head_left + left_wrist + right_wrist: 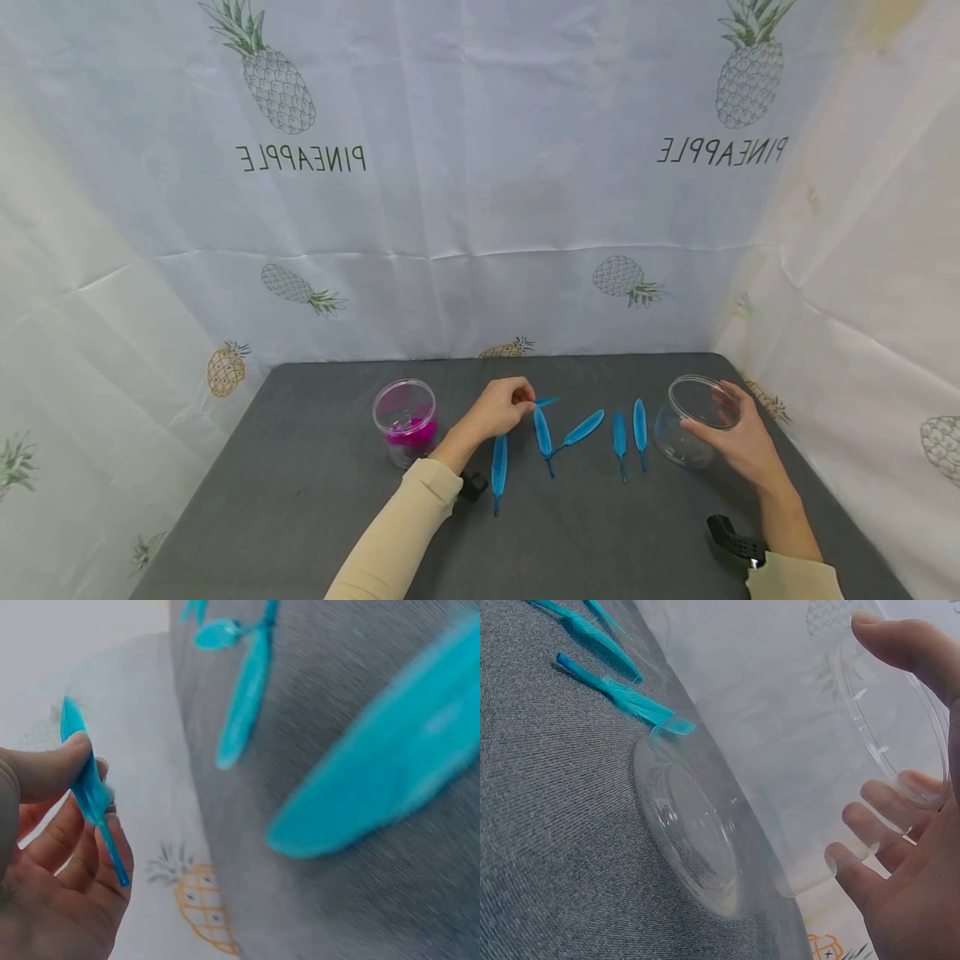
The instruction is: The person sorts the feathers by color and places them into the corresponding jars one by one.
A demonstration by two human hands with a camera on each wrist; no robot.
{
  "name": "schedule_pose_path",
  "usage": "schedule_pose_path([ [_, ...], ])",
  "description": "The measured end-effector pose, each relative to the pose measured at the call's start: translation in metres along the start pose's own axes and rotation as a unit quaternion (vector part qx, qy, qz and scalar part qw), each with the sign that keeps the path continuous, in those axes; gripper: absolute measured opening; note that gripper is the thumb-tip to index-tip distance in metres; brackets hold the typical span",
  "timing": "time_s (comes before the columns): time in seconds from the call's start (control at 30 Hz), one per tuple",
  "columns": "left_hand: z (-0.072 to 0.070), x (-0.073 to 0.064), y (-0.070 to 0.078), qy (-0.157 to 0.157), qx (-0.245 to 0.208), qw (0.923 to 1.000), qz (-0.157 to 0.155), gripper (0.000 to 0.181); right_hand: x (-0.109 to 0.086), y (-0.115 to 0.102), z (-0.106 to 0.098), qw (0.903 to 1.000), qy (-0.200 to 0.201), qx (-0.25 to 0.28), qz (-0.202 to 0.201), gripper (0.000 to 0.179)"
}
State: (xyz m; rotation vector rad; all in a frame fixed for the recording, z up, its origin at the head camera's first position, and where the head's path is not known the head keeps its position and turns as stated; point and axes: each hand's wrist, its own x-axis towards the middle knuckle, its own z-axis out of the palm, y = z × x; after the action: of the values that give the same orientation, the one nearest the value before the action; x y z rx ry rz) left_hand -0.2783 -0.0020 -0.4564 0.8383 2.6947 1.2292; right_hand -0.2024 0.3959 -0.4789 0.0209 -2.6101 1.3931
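Note:
My left hand (501, 407) is above the table's middle, pinching a blue feather (90, 791) between thumb and fingers. Its quill points down past the fingertips in the left wrist view. Several more blue feathers (584, 428) lie on the table between my hands, two of them meeting at their quills. On the right, my right hand (744, 442) holds a clear jar (678, 450) near its rim, thumb on one side and fingers on the other. The jar's round base (697, 825) shows in the right wrist view, with a feather (630, 697) beside it. No contents show inside.
A second clear jar (405, 408) stands left of my left forearm, with magenta material (414, 437) in its lower part. The dark grey table (300, 500) ends at a white pineapple-print curtain (465, 300) at the back and sides.

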Motion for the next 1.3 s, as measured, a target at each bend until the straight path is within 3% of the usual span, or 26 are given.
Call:
schedule_pose_path([
  [0.2,0.002,0.005,0.019,-0.003,-0.031,0.9995,0.0,0.005,0.0,-0.001,0.001,1.0,0.0,0.007,0.001,0.105],
  [0.57,0.009,0.015,0.04,-0.006,-0.076,0.997,0.007,0.005,-0.001,-0.003,-0.001,1.0,-0.005,0.0,-0.003,0.104],
  [0.93,0.015,0.026,0.062,0.015,-0.105,0.9931,0.05,0.009,0.0,-0.003,-0.005,0.9997,-0.02,-0.003,-0.015,0.105],
  [1.1,0.015,0.032,0.074,0.055,-0.137,0.9846,0.093,0.012,0.0,-0.004,-0.005,0.9996,-0.019,0.003,-0.021,0.104],
  [1.3,0.02,0.036,0.092,0.108,-0.201,0.9647,0.132,0.013,-0.001,-0.002,-0.005,0.9994,-0.025,0.004,-0.022,0.103],
])
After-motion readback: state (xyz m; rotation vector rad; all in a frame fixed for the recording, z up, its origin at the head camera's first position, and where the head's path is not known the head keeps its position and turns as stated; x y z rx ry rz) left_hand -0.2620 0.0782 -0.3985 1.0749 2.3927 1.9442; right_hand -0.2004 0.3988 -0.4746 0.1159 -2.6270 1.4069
